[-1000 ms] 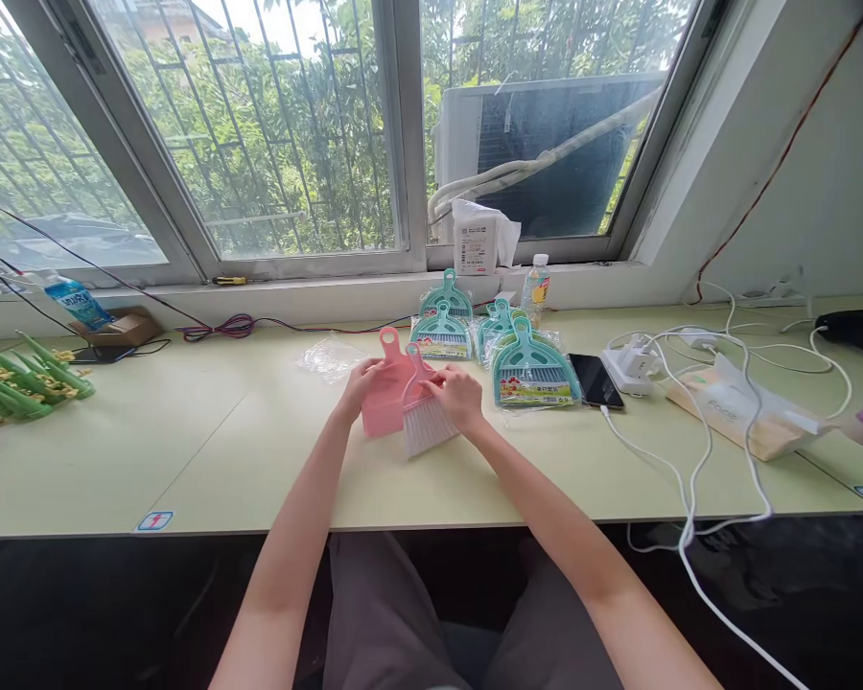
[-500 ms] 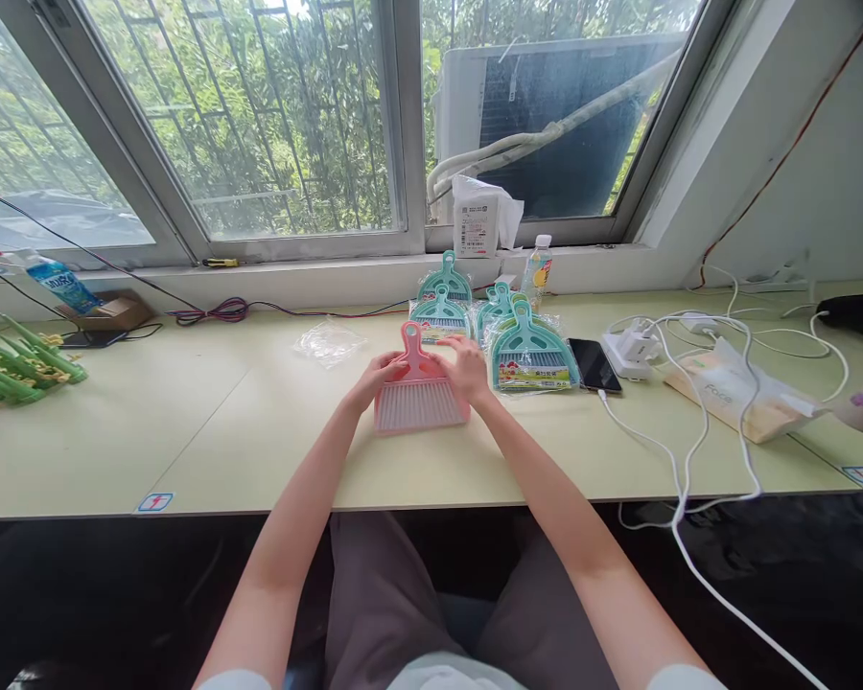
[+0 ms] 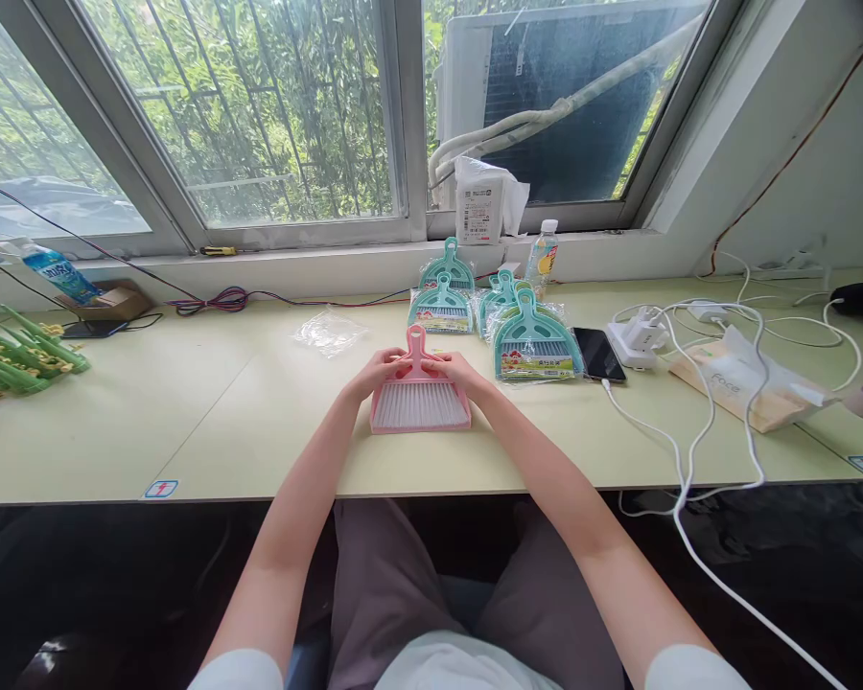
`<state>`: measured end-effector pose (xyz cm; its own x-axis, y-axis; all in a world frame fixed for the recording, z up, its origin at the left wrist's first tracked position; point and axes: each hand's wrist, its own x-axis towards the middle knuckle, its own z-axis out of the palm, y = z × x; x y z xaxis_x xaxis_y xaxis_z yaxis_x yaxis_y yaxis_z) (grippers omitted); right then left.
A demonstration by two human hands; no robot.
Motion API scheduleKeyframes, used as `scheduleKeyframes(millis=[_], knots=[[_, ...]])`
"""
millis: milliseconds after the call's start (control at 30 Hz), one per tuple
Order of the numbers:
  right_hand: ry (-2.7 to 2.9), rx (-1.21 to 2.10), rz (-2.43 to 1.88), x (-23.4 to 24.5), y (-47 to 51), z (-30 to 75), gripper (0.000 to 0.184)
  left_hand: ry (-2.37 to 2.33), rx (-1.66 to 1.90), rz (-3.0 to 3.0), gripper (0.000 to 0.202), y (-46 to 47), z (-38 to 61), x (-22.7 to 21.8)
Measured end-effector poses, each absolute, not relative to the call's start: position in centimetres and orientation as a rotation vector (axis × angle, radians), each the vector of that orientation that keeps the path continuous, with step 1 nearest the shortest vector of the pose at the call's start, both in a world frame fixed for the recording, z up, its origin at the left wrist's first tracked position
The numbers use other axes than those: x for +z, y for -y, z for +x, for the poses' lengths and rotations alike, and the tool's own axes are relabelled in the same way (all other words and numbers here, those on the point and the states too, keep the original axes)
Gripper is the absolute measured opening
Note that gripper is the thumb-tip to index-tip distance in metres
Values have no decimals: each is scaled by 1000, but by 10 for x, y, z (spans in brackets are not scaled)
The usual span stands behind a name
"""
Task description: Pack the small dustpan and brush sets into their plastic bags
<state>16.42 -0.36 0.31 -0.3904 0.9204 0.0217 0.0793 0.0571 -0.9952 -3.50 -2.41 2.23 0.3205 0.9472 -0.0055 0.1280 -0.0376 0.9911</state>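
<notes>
A pink dustpan [image 3: 381,422] lies on the table in front of me, with a small pink brush [image 3: 421,404] nested in it, its pale bristles toward me. My left hand [image 3: 380,372] grips the set's left side, fingertips resting near the base of the handle. From the right, my right hand [image 3: 454,371] holds it the same way, thumb and fingers closed at the brush's shoulder. Behind my right hand stand several wrapped mint-green dustpan sets [image 3: 536,345]. Crumpled clear plastic [image 3: 329,332] lies beyond my left hand.
Right of the green sets are a phone [image 3: 598,355], a white power strip [image 3: 637,340], a tissue pack [image 3: 755,379] and looping white cables. A drink bottle [image 3: 542,257] stands behind. Green artificial stems [image 3: 21,355] lie far left. The table's front edge is close to my forearms.
My right hand has come down from a raised, flatter pose to grip the brush and dustpan's right side. My left hand stays on the left side. The camera view has shifted slightly.
</notes>
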Motion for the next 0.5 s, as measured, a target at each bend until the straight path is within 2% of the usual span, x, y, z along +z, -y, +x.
scheduleKeyframes(millis=[500], knots=[[1460, 1470, -978, 9, 9, 162, 30, -1157, 1050, 1474, 42, 18, -32, 15]])
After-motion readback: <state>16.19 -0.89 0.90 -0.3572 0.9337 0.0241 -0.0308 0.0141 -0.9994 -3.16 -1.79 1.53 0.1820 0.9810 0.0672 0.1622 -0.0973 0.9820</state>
